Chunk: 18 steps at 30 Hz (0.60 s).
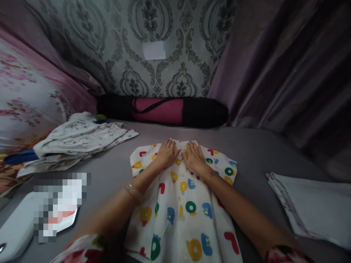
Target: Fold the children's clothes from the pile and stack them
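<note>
I see both hands flat and open on the shirt [181,204]. Left hand [166,153] and right hand [195,157] press near its collar, almost touching.

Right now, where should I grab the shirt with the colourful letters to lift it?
Probably pinch the shirt at its two short sleeves, left sleeve and right sleeve, coming in from the sides. It lies flat, and both sleeves stick out clear of the left hand and right hand pressing its top.
</note>
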### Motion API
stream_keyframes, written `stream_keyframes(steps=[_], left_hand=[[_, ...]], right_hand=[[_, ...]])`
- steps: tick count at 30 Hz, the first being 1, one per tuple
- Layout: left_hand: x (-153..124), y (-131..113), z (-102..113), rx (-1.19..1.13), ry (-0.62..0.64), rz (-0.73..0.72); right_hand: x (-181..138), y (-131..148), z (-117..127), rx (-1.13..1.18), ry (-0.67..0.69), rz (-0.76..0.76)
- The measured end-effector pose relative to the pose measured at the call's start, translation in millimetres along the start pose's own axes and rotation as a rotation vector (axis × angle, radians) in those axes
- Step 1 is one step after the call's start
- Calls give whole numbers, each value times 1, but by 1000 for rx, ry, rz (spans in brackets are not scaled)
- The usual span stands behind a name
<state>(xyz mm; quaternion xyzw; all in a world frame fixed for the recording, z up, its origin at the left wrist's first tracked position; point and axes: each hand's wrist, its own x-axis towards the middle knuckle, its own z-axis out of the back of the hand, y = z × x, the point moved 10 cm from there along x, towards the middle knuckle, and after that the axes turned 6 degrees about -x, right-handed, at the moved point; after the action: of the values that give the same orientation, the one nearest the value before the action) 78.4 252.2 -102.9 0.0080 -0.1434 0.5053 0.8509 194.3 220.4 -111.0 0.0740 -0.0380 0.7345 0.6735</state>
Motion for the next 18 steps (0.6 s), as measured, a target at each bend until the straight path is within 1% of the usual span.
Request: stream_keyframes(steps=[3, 5, 7, 9, 11, 13, 14, 15, 16, 17, 18], left_hand=[[-13, -6, -22, -27, 89, -7], [-15, -4, -29, -27, 123, 10], [-14, -1, -31, -34, 151, 28], [-12, 0, -31, -59, 190, 36], [-12, -1, -27, -75, 227, 43], [-13, -8, -14, -52, 220, 53], [-16, -14, -3, -32, 203, 53], [-19, -25, 9, -17, 184, 43], [-26, -41, 22, -16, 178, 14], [-34, -61, 33, -32, 189, -28], [-46, -87, 44, -70, 215, -103]], right_hand=[[-5, 12, -14, 51, 67, -1], [-4, 13, -16, 94, 99, -3], [-2, 8, -13, 190, 157, 7], [-1, -10, 0, 334, 161, -6], [-6, -46, 24, 441, 69, -90], [-23, -98, 44, 435, -24, -266], [-36, -126, 49, 400, -40, -387], [-51, -151, 51, 363, -26, -498], [-65, -168, 54, 344, -22, -551], [-78, -182, 55, 330, -15, -590], [-88, -192, 55, 324, -8, -609]])
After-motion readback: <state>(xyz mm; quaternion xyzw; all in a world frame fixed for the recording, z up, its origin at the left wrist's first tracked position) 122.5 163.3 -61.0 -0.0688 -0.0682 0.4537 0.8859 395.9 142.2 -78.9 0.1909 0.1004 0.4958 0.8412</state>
